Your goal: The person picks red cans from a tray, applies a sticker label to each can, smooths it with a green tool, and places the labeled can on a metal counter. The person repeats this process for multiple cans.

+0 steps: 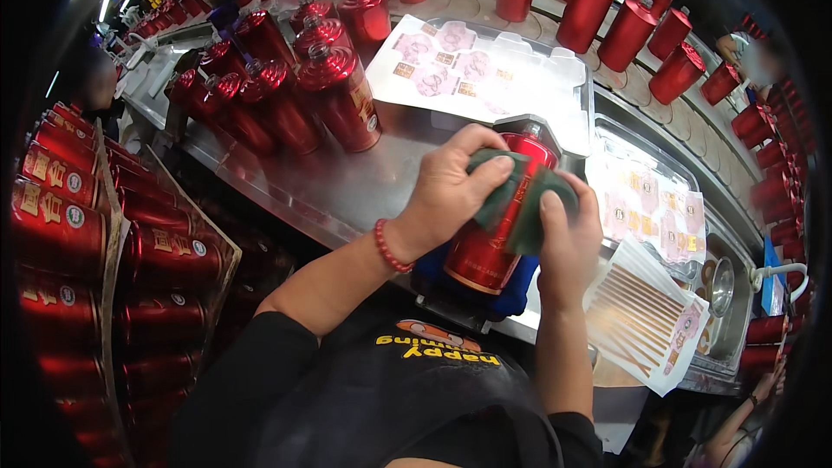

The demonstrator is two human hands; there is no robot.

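A shiny red bottle (485,260) lies tilted in front of me, its grey neck pointing away, on a blue padded rest (520,286). Dark green cloth (492,208) is pressed against its upper side by both my hands. My left hand (455,182), with a red bead bracelet at the wrist, pinches the cloth on the left of a red strip along the bottle. On the other side of that strip, my right hand (568,230) presses cloth with thumb and curled fingers. Whether the cloth is one piece or two, I cannot tell.
Several red bottles (338,95) stand on the metal table (260,173) to the left. Label sheets (459,61) lie on a tray ahead; a sheet of brown strips (637,312) is at right. Bottles ride a curved conveyor (555,43) behind. Stacked red bottles (165,251) fill dividers at left.
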